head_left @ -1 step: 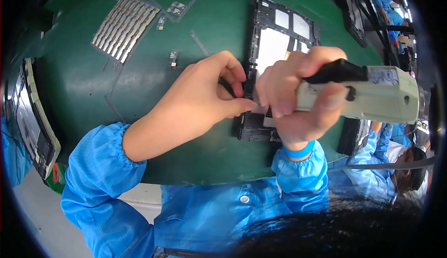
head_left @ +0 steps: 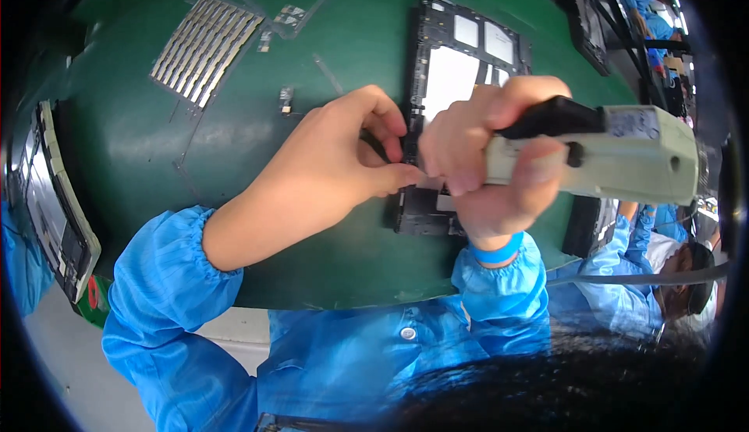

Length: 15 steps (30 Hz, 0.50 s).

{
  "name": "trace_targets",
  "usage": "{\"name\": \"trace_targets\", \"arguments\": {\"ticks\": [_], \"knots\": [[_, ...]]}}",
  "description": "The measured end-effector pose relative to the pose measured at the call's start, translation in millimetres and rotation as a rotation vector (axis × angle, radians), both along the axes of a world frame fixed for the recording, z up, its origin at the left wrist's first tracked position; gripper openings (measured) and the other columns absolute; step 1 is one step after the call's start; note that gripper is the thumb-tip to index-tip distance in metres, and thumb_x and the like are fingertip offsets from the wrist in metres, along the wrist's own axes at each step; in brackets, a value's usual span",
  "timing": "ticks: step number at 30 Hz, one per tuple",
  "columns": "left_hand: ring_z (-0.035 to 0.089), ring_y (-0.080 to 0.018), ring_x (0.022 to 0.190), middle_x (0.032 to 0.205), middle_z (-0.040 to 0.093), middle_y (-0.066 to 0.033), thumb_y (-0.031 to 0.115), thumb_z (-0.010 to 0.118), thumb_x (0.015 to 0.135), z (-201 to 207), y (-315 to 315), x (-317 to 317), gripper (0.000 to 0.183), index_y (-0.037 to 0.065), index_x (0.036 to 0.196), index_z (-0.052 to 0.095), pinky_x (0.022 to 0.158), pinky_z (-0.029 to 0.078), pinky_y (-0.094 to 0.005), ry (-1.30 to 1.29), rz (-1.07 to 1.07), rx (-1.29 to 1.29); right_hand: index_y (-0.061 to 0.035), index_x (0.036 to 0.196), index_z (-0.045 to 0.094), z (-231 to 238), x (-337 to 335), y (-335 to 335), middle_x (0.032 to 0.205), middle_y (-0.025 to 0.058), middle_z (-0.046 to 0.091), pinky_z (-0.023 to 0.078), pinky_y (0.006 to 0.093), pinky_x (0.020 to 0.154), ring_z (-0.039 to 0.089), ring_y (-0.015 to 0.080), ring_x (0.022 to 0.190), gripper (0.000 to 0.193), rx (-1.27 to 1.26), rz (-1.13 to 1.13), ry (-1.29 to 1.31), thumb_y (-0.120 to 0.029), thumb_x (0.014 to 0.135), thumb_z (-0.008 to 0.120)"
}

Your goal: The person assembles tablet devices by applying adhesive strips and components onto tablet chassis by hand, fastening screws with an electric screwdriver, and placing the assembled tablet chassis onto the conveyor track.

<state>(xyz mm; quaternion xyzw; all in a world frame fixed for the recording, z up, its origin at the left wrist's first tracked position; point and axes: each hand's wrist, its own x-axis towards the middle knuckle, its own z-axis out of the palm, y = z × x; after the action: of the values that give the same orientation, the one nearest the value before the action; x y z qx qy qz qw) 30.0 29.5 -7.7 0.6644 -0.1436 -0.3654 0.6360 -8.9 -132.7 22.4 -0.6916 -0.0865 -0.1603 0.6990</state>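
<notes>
A flat black device chassis (head_left: 449, 69) with white panels lies in front of me, right of the middle. My left hand (head_left: 331, 151) is at its left edge, thumb and fingers brought together in a pinch; whatever is between the fingertips is hidden or too small to make out. Over the chassis, my right hand (head_left: 499, 147) is wrapped round a pale green power screwdriver (head_left: 636, 151) with a black lever. The tool's rear end points up and to the right. Its tip is hidden behind my right fingers, close to my left fingertips.
A sheet of several small metallic strips (head_left: 204, 51) lies at the far left of the green table (head_left: 335, 260). Small circuit pieces (head_left: 286, 99) and clear strips are scattered nearby. Another device (head_left: 58, 206) stands at the left edge. Co-workers in blue (head_left: 624, 237) sit at right, beside a cable (head_left: 640, 278).
My right hand and the screwdriver have shifted slightly left. The chassis and table items also appear a little further left. Both hands keep the same grip.
</notes>
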Motion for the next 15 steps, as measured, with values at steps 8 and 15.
{"name": "trace_targets", "arguments": {"ticks": [8, 15], "knots": [[0.064, -0.0109, 0.077, 0.098, 0.060, -0.0064, -0.004, 0.077, 0.080, -9, -5, 6, 0.035, 0.001, 0.106, 0.053, 0.067, 0.053, -0.0233, -0.090, 0.035, -0.077, 0.0017, 0.090, 0.055, 1, 12, 2, 0.057, 0.0056, 0.055, 0.041, 0.0234, 0.042, 0.052, 0.0109, 0.046, 0.012, 0.265, 0.046, 0.187, -0.001, 0.081, 0.063], [0.066, -0.0096, 0.080, 0.100, 0.059, -0.0077, -0.004, 0.079, 0.080, 7, -13, 0, 0.038, 0.003, 0.107, 0.053, 0.067, 0.051, -0.0205, 0.040, 0.071, 0.094, -0.0053, 0.118, 0.054, 16, -17, -125, 0.055, -0.0025, 0.040, 0.038, 0.0288, 0.040, 0.039, 0.0094, 0.043, 0.048, 0.246, -0.090, -0.310, -0.050, 0.102, 0.051]]}}
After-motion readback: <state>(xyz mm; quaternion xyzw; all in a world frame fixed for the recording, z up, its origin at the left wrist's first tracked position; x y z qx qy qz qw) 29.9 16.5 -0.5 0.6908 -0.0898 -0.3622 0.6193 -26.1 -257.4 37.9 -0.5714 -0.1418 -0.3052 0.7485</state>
